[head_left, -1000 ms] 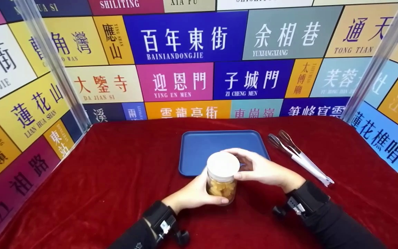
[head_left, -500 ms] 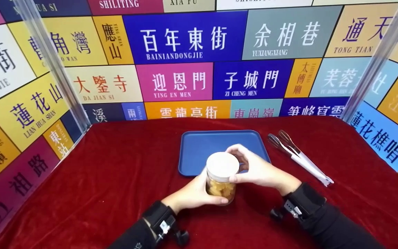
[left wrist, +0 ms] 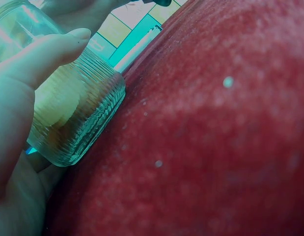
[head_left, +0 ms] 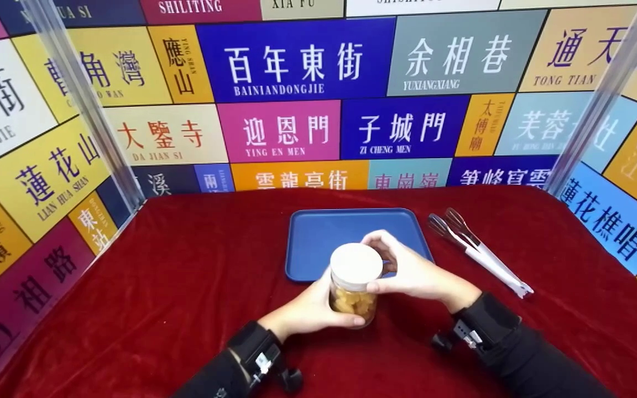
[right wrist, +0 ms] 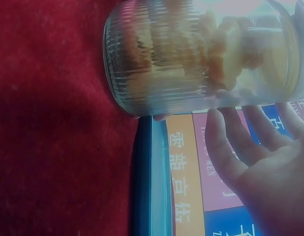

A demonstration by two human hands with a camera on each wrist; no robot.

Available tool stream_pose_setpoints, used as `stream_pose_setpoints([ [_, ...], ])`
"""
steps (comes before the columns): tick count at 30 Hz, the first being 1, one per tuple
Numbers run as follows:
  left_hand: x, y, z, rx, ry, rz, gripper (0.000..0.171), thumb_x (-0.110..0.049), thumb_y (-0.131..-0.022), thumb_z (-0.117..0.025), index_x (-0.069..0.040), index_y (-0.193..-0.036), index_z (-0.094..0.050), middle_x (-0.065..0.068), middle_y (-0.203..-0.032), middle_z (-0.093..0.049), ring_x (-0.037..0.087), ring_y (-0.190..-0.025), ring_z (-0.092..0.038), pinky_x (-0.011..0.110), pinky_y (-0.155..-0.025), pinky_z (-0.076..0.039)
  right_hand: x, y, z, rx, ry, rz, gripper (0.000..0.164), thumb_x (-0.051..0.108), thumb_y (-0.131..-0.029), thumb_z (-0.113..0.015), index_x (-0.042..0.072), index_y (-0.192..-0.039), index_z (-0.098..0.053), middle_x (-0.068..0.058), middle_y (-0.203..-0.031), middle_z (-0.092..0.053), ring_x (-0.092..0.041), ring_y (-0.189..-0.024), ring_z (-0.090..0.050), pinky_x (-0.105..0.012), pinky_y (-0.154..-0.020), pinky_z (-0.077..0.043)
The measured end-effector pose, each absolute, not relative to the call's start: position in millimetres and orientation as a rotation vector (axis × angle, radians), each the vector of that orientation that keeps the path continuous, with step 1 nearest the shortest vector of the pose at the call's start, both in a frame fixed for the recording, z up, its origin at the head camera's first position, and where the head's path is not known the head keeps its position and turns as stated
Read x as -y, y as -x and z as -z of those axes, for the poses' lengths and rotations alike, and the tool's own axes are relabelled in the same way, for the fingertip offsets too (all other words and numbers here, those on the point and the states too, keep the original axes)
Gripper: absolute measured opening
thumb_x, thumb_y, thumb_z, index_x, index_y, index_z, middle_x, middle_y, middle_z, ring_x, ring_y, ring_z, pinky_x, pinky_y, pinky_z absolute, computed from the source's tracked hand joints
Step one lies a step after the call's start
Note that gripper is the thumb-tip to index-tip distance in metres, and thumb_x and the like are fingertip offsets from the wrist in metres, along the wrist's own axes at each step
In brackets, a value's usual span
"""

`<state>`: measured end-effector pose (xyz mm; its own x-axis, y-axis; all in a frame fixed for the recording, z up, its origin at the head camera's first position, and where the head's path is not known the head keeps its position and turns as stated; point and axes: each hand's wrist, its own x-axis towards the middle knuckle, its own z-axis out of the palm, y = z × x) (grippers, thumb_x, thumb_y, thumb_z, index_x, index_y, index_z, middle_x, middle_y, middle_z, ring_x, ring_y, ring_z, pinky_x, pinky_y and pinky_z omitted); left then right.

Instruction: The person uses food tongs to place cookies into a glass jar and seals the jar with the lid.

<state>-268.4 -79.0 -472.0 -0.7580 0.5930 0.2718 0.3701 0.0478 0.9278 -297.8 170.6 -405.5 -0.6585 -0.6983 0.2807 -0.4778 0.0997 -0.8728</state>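
Observation:
A clear ribbed glass jar (head_left: pixel 354 301) with a white lid (head_left: pixel 356 263) stands upright on the red cloth, holding yellow-brown pieces whose kind I cannot tell. My left hand (head_left: pixel 307 309) grips the jar's body from the left, its thumb across the near side; the left wrist view shows that thumb (left wrist: pixel 48 54) over the ribbed glass. At the lid's right side, my right hand (head_left: pixel 418 273) holds the rim between the thumb in front and the bent fingers behind. From the right wrist, those fingers (right wrist: pixel 255 142) show beside the jar's upper part.
Behind the jar lies a blue tray (head_left: pixel 318 232), partly hidden by the jar and right hand. Tongs (head_left: pixel 481 251) with white handles lie on the cloth (head_left: pixel 197 276) right of the tray. Printed sign panels (head_left: pixel 296 61) and clear posts (head_left: pixel 600 94) border the table.
Compared with a second ago, my right hand has turned slightly around the lid, its thumb a little further left. The left hand and jar have stayed in place.

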Motion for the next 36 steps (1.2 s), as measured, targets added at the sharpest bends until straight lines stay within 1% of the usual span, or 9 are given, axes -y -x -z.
stream_pose_setpoints([
  [6, 78.7, 269.0, 472.6, -2.133, -1.005, -1.794, 0.114, -0.013, -0.081, -0.094, -0.020, -0.165, -0.017, -0.004, -0.151, -0.051, 0.013, -0.137, -0.053, 0.034, -0.122, -0.037, -177.2, 303.3, 407.0, -2.043, 1.261, 1.588, 0.085, 0.022, -0.091, -0.088, 0.004, -0.156, -0.037, -0.019, -0.153, -0.052, -0.019, -0.139, -0.054, -0.036, -0.104, -0.054],
  [9, 78.1, 268.6, 472.2, -2.121, -1.012, -1.798, 0.115, -0.012, -0.081, -0.093, -0.020, -0.166, -0.015, -0.004, -0.151, -0.052, 0.014, -0.137, -0.053, 0.034, -0.122, -0.037, -180.2, 306.2, 406.7, -1.978, 1.298, 1.582, 0.085, 0.020, -0.094, -0.084, 0.004, -0.161, -0.036, -0.020, -0.157, -0.049, -0.019, -0.141, -0.052, -0.036, -0.105, -0.054],
  [13, 77.5, 268.5, 471.9, -2.116, -1.008, -1.800, 0.113, -0.010, -0.082, -0.093, -0.018, -0.165, -0.017, -0.003, -0.150, -0.052, 0.014, -0.137, -0.054, 0.035, -0.122, -0.037, -180.9, 308.8, 407.2, -1.973, 1.343, 1.563, 0.075, 0.015, -0.097, -0.080, 0.001, -0.159, -0.041, -0.021, -0.155, -0.051, -0.019, -0.139, -0.054, -0.038, -0.105, -0.056],
  [16, 77.6, 269.0, 472.2, -2.111, -1.005, -1.805, 0.112, -0.010, -0.082, -0.093, -0.018, -0.165, -0.019, -0.003, -0.150, -0.053, 0.014, -0.137, -0.054, 0.035, -0.122, -0.038, -179.9, 308.8, 407.0, -2.006, 1.350, 1.554, 0.070, 0.012, -0.097, -0.079, 0.001, -0.157, -0.044, -0.020, -0.152, -0.054, -0.018, -0.138, -0.056, -0.038, -0.105, -0.056],
  [30, 78.2, 269.2, 473.5, -2.119, -0.994, -1.802, 0.110, -0.011, -0.081, -0.093, -0.021, -0.164, -0.021, -0.003, -0.150, -0.053, 0.014, -0.137, -0.054, 0.035, -0.122, -0.038, -178.0, 307.4, 404.9, -2.049, 1.314, 1.537, 0.069, 0.012, -0.096, -0.081, 0.002, -0.155, -0.046, -0.019, -0.150, -0.056, -0.017, -0.135, -0.057, -0.037, -0.103, -0.057],
  [36, 78.5, 269.8, 474.4, -2.118, -1.002, -1.803, 0.110, -0.011, -0.082, -0.093, -0.020, -0.164, -0.021, -0.003, -0.150, -0.052, 0.014, -0.137, -0.054, 0.035, -0.121, -0.039, -175.6, 303.5, 403.9, -2.103, 1.267, 1.545, 0.071, 0.014, -0.092, -0.085, 0.002, -0.151, -0.047, -0.017, -0.146, -0.058, -0.017, -0.132, -0.058, -0.034, -0.099, -0.058],
])
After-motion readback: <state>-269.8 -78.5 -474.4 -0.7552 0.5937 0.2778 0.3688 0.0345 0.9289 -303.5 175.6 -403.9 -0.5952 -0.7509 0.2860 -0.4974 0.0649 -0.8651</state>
